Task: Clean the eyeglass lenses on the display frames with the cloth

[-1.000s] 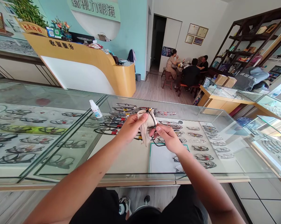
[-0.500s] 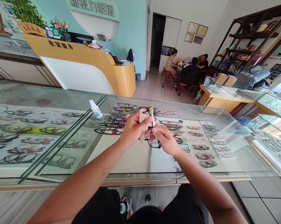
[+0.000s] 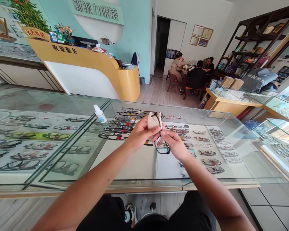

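Observation:
Above the glass display counter, my left hand is closed on a beige cloth, which is folded around part of a pair of glasses. My right hand pinches the dark frame of the glasses near its middle. One lens hangs below my fingers; the other part is hidden by the cloth and my left hand. A white spray bottle stands on the counter glass to the left of my hands.
Rows of glasses lie in the glass counter around and below my hands. Beyond it are a yellow and white reception desk and people seated at a table. Another display case stands at right.
The cloth and glasses have shifted slightly right in view, and the hanging lens shows more clearly. My hands keep their grips.

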`<state>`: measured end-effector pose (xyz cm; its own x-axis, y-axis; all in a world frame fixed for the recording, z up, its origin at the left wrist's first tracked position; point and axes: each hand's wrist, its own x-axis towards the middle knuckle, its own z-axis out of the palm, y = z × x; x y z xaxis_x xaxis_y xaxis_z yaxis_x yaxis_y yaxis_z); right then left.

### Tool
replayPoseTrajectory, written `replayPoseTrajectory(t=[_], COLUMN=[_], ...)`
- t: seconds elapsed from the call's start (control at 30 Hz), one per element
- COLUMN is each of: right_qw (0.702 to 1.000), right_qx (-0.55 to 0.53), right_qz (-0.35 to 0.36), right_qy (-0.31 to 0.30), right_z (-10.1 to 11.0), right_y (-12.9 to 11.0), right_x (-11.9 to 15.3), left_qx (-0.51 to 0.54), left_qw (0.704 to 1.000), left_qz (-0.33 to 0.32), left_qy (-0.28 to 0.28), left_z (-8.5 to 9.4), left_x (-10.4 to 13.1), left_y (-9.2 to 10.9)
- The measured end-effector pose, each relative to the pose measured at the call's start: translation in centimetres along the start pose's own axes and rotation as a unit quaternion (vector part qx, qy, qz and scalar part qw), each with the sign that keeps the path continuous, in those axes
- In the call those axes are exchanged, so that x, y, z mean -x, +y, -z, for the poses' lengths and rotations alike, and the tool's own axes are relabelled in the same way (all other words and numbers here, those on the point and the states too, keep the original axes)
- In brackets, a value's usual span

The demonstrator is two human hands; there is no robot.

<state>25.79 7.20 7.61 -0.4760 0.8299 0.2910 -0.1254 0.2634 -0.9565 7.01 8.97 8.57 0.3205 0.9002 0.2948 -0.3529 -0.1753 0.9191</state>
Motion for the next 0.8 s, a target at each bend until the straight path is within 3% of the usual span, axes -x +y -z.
replayPoseTrajectory(t=[0.1, 0.2, 0.53, 0.8], right_qw=[1.000, 0.999, 0.999, 0.997], right_qx=[0.028, 0.046, -0.037, 0.063], right_qz=[-0.001, 0.012, -0.027, 0.038], right_qy=[-0.008, -0.010, 0.024, -0.010], right_z=[-0.8, -0.9, 0.3, -1.2], right_y=[0.6, 0.6, -0.3, 0.4], right_x=[-0.1, 0.0, 0.2, 0.4], left_qx=[0.008, 0.003, 0.007, 0.019], left_qw=[0.998, 0.995, 0.999, 0.997], left_qz=[0.003, 0.007, 0.016, 0.006], left_qy=[0.069, 0.095, -0.028, 0.080], left_z=[-0.6, -0.7, 0.0, -0.6], left_x=[0.2, 0.1, 0.1, 0.4], left_y=[-0.8, -0.9, 0.6, -0.6])
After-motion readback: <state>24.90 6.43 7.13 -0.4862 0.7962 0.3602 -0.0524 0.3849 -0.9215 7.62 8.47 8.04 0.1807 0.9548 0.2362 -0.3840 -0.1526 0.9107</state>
